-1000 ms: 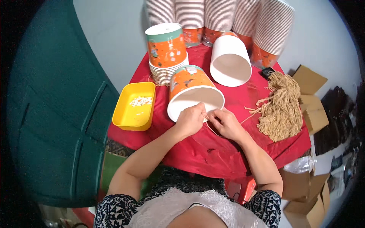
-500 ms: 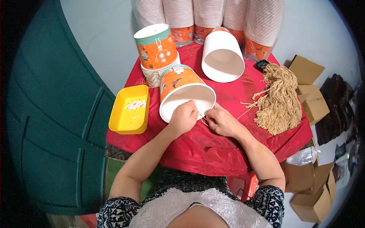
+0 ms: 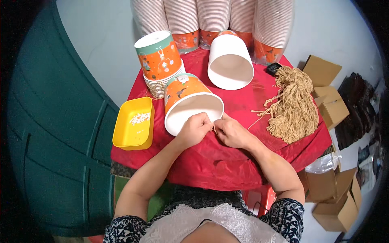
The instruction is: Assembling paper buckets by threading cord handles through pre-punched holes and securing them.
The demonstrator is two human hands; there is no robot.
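Observation:
An orange and green paper bucket [image 3: 184, 91] lies on its side, its white mouth facing me. At the lower right of its rim my left hand [image 3: 196, 128] and my right hand [image 3: 231, 132] are close together, fingers pinched. Between their fingertips runs a thin tan cord [image 3: 214, 126], which both hands grip. Where the cord meets the bucket is hidden by my fingers. To the left, a yellow tub [image 3: 121, 128] holds small white pieces [image 3: 139, 118]. A thick bundle of tan cords [image 3: 292, 107] lies to the right of my hands.
On the red cloth [image 3: 243, 162], a second white-lined bucket [image 3: 231, 67] lies on its side behind. An upright orange bucket [image 3: 160, 60] tops a short stack at left. Tall wrapped bucket stacks [image 3: 273, 24] line the back. Cardboard boxes [image 3: 330, 103] stand at right.
My hands have drawn nearer each other at the bucket's rim, and the cord loop between them looks smaller. The whole view has shifted slightly.

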